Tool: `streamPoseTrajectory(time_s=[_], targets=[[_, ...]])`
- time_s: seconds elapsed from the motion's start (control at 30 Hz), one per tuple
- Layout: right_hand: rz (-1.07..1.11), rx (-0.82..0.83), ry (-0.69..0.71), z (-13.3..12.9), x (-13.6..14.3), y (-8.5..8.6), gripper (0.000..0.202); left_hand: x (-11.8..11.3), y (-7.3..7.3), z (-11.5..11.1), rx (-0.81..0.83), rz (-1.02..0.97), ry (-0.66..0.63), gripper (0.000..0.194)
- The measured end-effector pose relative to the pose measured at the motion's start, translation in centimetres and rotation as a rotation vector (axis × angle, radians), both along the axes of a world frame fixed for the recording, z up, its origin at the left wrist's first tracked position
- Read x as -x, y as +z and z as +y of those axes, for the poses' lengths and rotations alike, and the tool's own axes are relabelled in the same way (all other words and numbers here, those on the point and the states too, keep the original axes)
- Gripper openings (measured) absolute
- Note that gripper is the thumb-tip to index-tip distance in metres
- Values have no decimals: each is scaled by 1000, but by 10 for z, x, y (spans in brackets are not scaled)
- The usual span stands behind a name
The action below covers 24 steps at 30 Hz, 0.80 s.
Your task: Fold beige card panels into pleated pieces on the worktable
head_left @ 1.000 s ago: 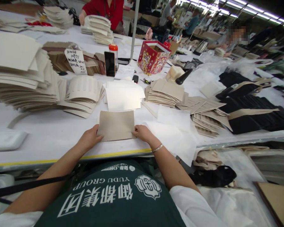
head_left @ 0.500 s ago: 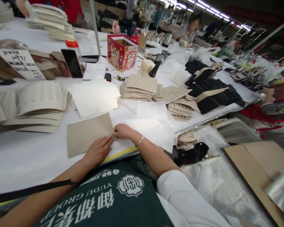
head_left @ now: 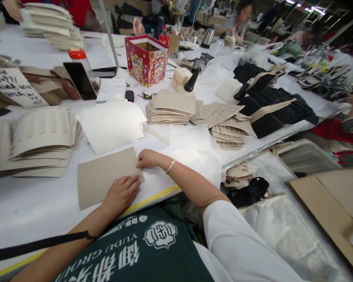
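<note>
A beige rectangular panel lies on the white table near its front edge. My left hand rests flat on the panel's lower right part, fingers stretched out and holding nothing. At the panel's right edge is my right hand, its fingers curled and pressed together; whatever is between the fingertips is too small to make out. Behind the panel lies a pile of white sheets. A stack of beige pieces stands farther back, with loose beige pieces to its right.
Curved pale panels are stacked at the left. A red patterned box, a phone and black pieces stand farther back. Beyond the table's right edge are a plastic bin and cardboard. Other people sit in the background.
The camera view has shifted a little. My right hand has moved slightly up along the panel's right edge, away from my left hand, which stays flat on the panel.
</note>
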State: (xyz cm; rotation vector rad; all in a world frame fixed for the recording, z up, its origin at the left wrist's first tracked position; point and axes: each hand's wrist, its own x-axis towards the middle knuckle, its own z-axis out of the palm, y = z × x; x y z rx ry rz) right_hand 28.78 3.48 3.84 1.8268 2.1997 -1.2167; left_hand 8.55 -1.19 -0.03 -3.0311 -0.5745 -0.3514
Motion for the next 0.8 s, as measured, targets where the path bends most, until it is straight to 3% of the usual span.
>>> streamPoseTrajectory(time_s=[0.17,0.27,0.4,0.57,0.63,0.8], targets=[[-66,-88,21,2,3,-1,20,-16,2,8,27,5,30,24],[-24,-36,44,4,1,1,17,-18,2,8,27,5,48,22],[40,50,65,6,-2,7,14,-11,2,4,-40,-68,-35,22],[30,6,111,4,6,12,8,-7,3,-2,-129,-85,-101,26],[103,16,112,2,9,11,3,-8,4,-5,-138,-53,-106,27],[530,234,57,-2,5,-1,3,-7,5,-11,-126,-3,-97,28]])
